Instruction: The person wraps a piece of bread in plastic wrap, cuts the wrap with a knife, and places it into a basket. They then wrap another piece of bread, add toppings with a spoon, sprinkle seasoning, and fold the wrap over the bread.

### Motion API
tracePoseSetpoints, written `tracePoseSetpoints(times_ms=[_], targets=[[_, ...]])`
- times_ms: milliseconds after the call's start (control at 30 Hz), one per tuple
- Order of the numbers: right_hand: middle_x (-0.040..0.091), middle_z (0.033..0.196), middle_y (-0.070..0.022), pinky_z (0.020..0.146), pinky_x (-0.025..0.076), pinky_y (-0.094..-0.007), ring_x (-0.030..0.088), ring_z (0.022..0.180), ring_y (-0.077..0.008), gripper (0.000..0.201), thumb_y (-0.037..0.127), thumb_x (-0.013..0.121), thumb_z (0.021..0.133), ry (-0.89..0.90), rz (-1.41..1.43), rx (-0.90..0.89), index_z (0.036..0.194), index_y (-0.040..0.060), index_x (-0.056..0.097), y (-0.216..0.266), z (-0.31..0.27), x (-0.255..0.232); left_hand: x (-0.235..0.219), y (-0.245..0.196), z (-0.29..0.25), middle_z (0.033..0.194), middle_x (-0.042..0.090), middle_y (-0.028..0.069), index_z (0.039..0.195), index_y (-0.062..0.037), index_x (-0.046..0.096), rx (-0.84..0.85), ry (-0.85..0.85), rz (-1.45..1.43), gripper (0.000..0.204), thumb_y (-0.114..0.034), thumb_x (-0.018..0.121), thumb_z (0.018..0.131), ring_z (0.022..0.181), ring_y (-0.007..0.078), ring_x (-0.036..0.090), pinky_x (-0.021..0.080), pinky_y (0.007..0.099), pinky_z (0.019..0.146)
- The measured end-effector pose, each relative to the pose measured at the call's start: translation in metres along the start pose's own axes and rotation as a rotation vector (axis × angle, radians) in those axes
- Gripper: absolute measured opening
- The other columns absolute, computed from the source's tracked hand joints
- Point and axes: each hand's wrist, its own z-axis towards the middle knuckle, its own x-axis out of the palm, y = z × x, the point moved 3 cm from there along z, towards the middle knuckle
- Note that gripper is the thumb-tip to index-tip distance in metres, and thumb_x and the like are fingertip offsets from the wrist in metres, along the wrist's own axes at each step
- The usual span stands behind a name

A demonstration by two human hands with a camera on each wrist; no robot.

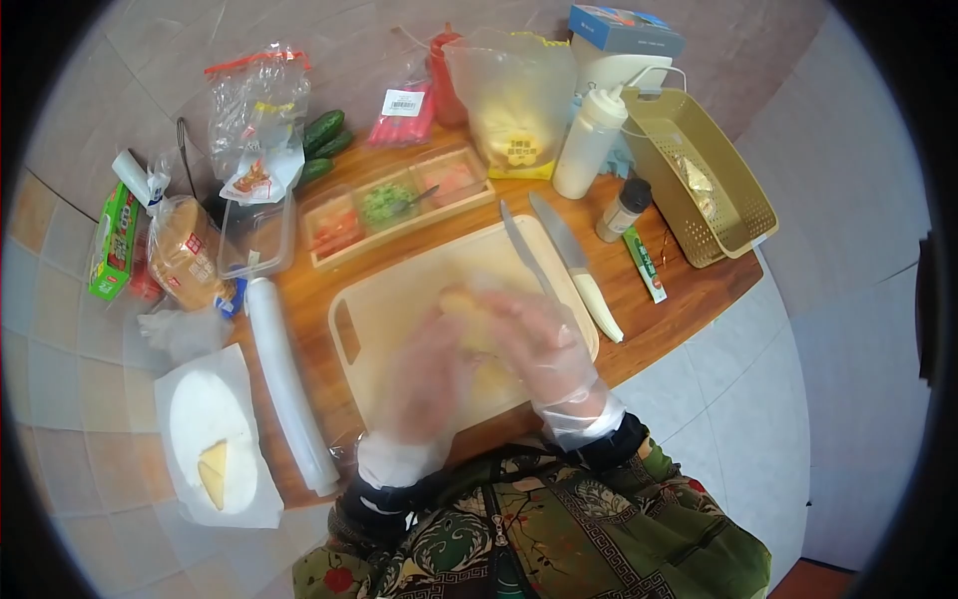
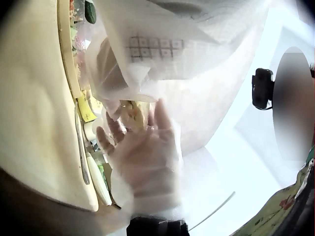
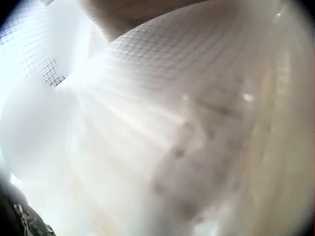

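Note:
Both hands wear clear plastic gloves and meet over the pale cutting board [image 1: 374,299]; they are blurred in the head view. My left hand [image 1: 424,379] curls its fingers around a pale yellow, sandwich-like piece of food [image 2: 135,115] with pinkish bits in it. The right hand [image 1: 544,344] grips the same piece from the other side, its fingers partly hidden by loose glove plastic. Between the palms, a second yellow patch of food [image 1: 494,379] shows low over the board. Blurred glove film covers most of the right wrist view.
Two knives, one steel-bladed with a pale handle [image 1: 589,290], lie along the board's right side. A wooden tray [image 1: 399,232] of chopped fillings stands behind. To the left are a cling film roll [image 1: 289,389] and white paper [image 1: 261,489] bearing a yellow wedge. A basket [image 1: 743,220] stands right.

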Motion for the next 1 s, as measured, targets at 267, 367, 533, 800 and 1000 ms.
tracePoseSetpoints(times_ms=[267,367,533,800,1000], targets=[[0.071,0.11,-0.0185,0.082,0.053,-0.032,0.069,0.093,-0.0269,0.034,0.009,0.071,0.091,-0.002,0.234,-0.011,0.123,-0.0013,0.066,-0.011,-0.005,-0.002,0.0,-0.009,0.0,0.12,0.064,0.0191,0.12,0.0016,0.062,-0.186,0.023,-0.476,0.03,-0.001,0.066,0.091,0.119,0.0336,0.058,0.05,0.0401,0.097],[0.069,0.116,-0.0068,0.087,0.052,-0.0312,0.064,0.1,-0.0159,0.038,0.001,0.066,0.092,0.092,0.057,-0.033,0.13,-0.0049,0.06,-0.011,-0.003,0.004,-0.008,0.005,0.001,0.134,0.058,0.0029,0.145,-0.0093,0.045,-0.107,0.124,-0.093,0.045,-0.028,0.049,0.104,0.118,0.0136,0.058,0.049,0.0296,0.092],[0.068,0.114,-0.0075,0.087,0.05,-0.0273,0.063,0.103,-0.0132,0.039,0.014,0.069,0.096,0.017,0.854,0.645,0.131,-0.0018,0.061,-0.024,-0.011,0.01,0.011,-0.017,-0.002,0.135,0.058,0.0048,0.151,-0.009,0.036,-0.232,0.108,-0.661,0.054,-0.021,0.053,0.102,0.12,0.0168,0.06,0.049,0.0322,0.098],[0.065,0.12,-0.0078,0.094,0.047,-0.0283,0.061,0.108,-0.0132,0.05,0.024,0.068,0.097,-0.11,1.135,0.646,0.137,-0.0035,0.054,-0.012,-0.004,0.004,0.027,-0.019,-0.009,0.128,0.06,0.0147,0.16,-0.0034,0.014,-0.153,0.015,-0.354,0.096,-0.002,0.074,0.085,0.111,0.0245,0.064,0.05,0.0359,0.099],[0.065,0.122,-0.0073,0.094,0.047,-0.0291,0.061,0.11,-0.0132,0.053,0.027,0.069,0.097,-0.106,1.176,0.816,0.137,-0.0031,0.054,-0.013,-0.007,0.011,0.033,-0.019,-0.006,0.126,0.061,0.0141,0.158,-0.0015,0.018,-0.08,0.035,-0.422,0.096,0.0,0.076,0.083,0.111,0.0212,0.063,0.051,0.0339,0.096]])
